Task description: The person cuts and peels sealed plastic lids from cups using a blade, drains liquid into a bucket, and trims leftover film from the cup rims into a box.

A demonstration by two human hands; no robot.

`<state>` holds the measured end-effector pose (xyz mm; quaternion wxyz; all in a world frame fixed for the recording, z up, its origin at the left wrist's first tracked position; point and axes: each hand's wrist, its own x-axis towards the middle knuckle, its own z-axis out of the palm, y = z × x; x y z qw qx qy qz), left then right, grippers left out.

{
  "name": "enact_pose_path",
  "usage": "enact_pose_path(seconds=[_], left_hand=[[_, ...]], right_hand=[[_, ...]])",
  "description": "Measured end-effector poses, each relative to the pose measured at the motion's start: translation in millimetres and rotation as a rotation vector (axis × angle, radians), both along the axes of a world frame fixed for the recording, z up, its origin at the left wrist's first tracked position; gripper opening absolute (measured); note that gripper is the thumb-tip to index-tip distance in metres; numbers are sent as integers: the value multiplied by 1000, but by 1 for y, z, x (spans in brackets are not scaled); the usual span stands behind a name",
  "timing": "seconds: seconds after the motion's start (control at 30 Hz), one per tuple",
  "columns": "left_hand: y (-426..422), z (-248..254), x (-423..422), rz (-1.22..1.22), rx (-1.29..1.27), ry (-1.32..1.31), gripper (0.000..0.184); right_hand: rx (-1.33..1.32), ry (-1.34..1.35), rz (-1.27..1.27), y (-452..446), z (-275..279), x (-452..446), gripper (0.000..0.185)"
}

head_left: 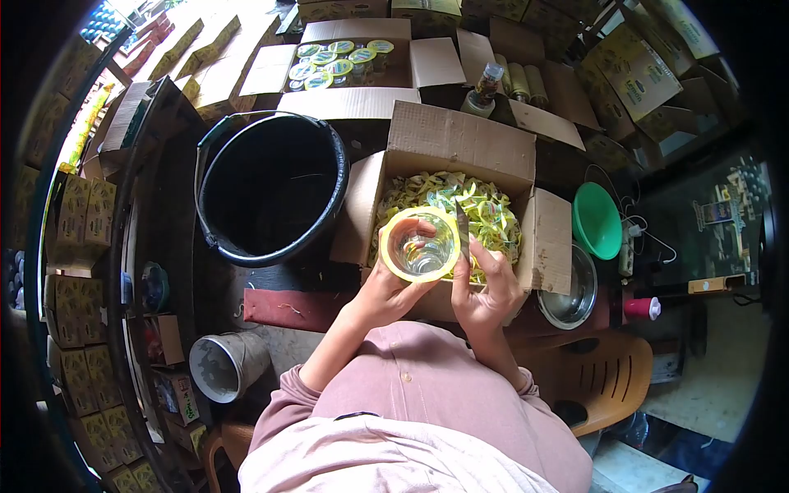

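Note:
My left hand is wrapped round a clear plastic cup with a yellow ring at its rim. The cup's mouth faces me, and fingers show through its wall. In my right hand is a knife, its dark blade pointing up right beside the cup's right edge. Whether the blade touches the rim I cannot tell. Below both hands stands an open cardboard box filled with yellow-green strips and scraps.
A large black bucket stands left of the box. Farther back, another carton holds several yellow-lidded cups. To the right are a green bowl, a clear bowl and an orange chair. A grey bucket sits lower left.

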<state>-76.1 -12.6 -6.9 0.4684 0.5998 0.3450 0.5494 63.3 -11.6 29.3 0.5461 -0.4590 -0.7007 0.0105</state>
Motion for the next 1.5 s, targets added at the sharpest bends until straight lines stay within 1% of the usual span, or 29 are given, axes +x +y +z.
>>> enact_pose_path(seconds=[0.03, 0.23, 0.33, 0.43, 0.53, 0.63, 0.73, 0.93, 1.03, 1.13, 1.23, 1.33, 1.43, 1.5], left_hand=[[0, 1, 1, -11, -17, -59, 56], [3, 2, -8, -33, 147, 221, 57], [4, 2, -7, 8, 193, 260, 57], [3, 5, -7, -4, 207, 301, 58], [-2, 5, -2, -31, 132, 169, 58], [-2, 3, 4, 15, 102, 33, 61], [1, 7, 7, 73, 148, 73, 63], [4, 0, 5, 61, 98, 6, 64], [4, 2, 3, 52, 100, 50, 63], [4, 7, 2, -4, 171, 156, 62], [3, 6, 2, -48, 138, 157, 61], [3, 8, 1, -131, -42, -77, 63], [3, 5, 4, -114, -99, -171, 64], [6, 4, 2, -96, -41, -142, 64]], right_hand=[[2, -10, -5, -1, 0, 1, 32], [18, -22, 21, 4, 3, 3, 35], [43, -57, -15, 4, 0, 2, 37], [36, -78, -26, 5, 4, 1, 38], [-22, -16, 19, 7, 5, 4, 38], [-53, -31, 33, 7, 6, 3, 38], [-25, 43, 17, 7, 4, 1, 37], [-51, 26, 29, 0, -5, 5, 33], [-54, 1, 17, -1, -5, 6, 33], [-62, -26, -17, 1, -1, 7, 33], [-66, 6, 18, 5, 4, 8, 33], [-147, 35, 70, 5, 7, 10, 31], [-136, 131, 57, 3, 5, 8, 29], [-75, 102, 47, 0, 0, 8, 29]])
